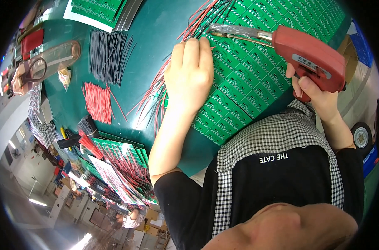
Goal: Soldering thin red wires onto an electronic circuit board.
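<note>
My right hand (316, 93) is wrapped round the handle of a red soldering gun (306, 54). Its long metal tip (239, 31) points left over the far edge of the green circuit boards (248, 83), close to my left hand's fingertips. My left hand (190, 71) lies at the boards' left edge with its fingers bent and pressed together. A short bit of red wire (213, 48) shows beside the fingertips; the hand hides the rest of its grip. Red and black wires (197, 21) run along the boards' edge, beyond and left of this hand.
Left on the green table (152, 33) lie a bundle of black wires (110, 56) and a bundle of red wires (97, 102). More boards (97, 10) lie at the far left. Wired boards (120, 152) are stacked near my left elbow. A clear plastic bottle-like container (58, 58) lies at the left edge.
</note>
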A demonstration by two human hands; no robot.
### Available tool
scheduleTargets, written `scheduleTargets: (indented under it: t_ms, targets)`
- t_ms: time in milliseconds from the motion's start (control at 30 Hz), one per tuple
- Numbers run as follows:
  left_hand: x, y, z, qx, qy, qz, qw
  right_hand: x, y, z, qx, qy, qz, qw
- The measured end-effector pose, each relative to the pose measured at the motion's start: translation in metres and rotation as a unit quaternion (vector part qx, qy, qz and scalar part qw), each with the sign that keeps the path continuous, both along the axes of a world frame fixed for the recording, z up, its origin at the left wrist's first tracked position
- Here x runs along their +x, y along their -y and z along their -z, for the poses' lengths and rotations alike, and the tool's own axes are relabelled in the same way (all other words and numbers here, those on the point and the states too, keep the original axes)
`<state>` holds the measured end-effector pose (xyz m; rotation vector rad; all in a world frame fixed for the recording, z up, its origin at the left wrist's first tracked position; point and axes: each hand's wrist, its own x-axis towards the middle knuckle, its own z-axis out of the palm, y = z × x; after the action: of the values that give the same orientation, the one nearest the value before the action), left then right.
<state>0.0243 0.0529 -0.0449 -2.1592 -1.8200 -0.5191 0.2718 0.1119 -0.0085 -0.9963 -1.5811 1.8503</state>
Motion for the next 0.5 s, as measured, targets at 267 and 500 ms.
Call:
scheduleTargets:
  t_ms: [267, 500]
  targets:
    - [-0.0025, 0.0045, 0.0008, 0.006, -0.005, 0.004, 1.000, -0.0005, 0.0116, -0.0013, -0.033, 0.042, 0.045, 0.998]
    - [0.0002, 0.0097, -0.0048, -0.049, 0.036, -0.032, 0.998, -0.0010, 0.0113, 0.0055, 0.007, 0.077, -0.016, 0.997]
